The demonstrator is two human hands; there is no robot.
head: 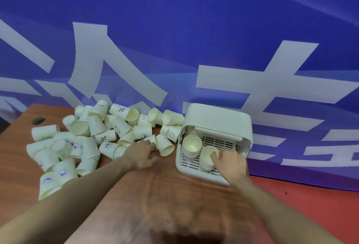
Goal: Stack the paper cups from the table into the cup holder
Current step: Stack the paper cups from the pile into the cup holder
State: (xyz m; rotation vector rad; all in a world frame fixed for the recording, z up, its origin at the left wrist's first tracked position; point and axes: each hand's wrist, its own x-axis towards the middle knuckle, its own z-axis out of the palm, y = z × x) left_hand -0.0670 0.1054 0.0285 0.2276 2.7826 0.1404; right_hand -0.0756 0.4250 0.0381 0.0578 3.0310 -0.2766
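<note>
Inside the cup holder (217, 121), the nearer stack (207, 161) is pinched at its rim by the right hand (229, 161); it could be toppled; a loose cup (152, 140) is touched by the left hand (142, 153), grasp unclear.

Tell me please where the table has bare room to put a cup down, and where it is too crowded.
Bare wood lies in front of the cup holder and the loose cup pile, between and below both forearms. A narrow strip also separates the pile from the holder's left wall. The left and back of the table are crowded with tumbled cups. Inside the holder, two stacks fill the near tray.
</note>
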